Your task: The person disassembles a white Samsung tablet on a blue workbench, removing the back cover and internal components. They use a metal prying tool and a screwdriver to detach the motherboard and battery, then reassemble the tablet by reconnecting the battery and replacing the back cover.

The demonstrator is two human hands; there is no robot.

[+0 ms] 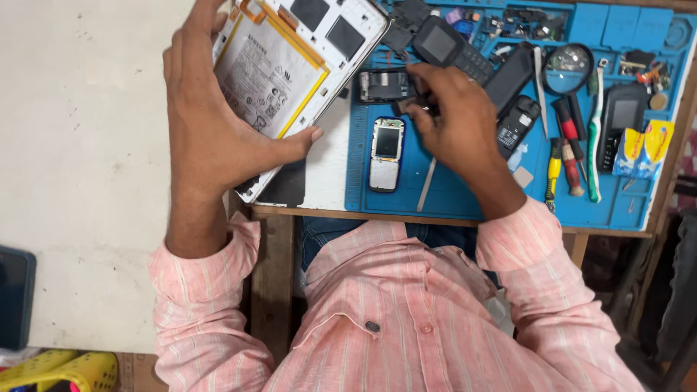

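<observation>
We see the left hand (207, 123) clamping the opened tablet (290, 65) (battery up, long axis tilted away-right), while the right hand (454, 120) pinches a small dark part (425, 109) over the blue mat (465, 196), just right of the tablet.

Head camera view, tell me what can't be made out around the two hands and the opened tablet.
- Right hand, head view: what its fingertips pinch is hidden by the fingers.
- Opened tablet: top cut off by the frame edge, left side covered by the left hand.
- Small parts in the blue mat's trays: too small to identify.
</observation>
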